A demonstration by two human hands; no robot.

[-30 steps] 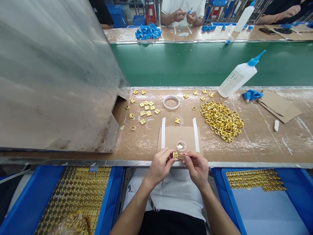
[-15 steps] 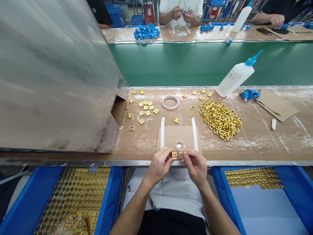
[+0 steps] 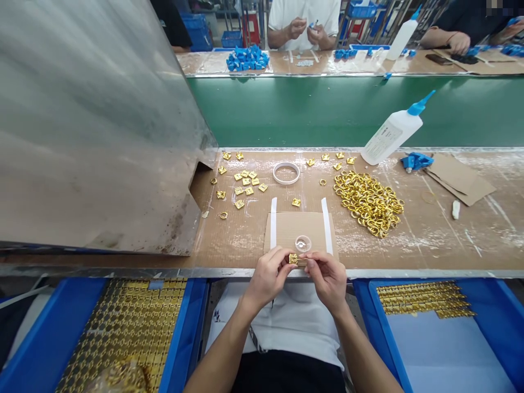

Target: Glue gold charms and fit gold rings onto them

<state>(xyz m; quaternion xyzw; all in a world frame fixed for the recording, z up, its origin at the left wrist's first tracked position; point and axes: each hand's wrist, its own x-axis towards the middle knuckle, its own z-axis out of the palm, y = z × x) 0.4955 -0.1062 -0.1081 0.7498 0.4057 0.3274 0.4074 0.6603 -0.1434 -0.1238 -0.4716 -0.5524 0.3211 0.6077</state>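
Observation:
My left hand pinches a small square gold-coloured piece between thumb and fingers at the front of the cardboard pad. In my right hand is a thin stick, its tip at the gold piece. Just beyond my fingers a small round clear dish sits on the cardboard pad, which has white tape strips along both sides. A single square gold piece lies behind the pad. To its right is a heap of gold rings.
Several square gold pieces lie at left, near a metal housing. A tape roll and a tilted white bottle stand behind. Blue trays flank my lap. Across the green belt, other people work.
The view has shifted slightly. My hands hold nearly the same pose, with the stick still at the gold piece. Across the belt, the right-hand person's hands have moved.

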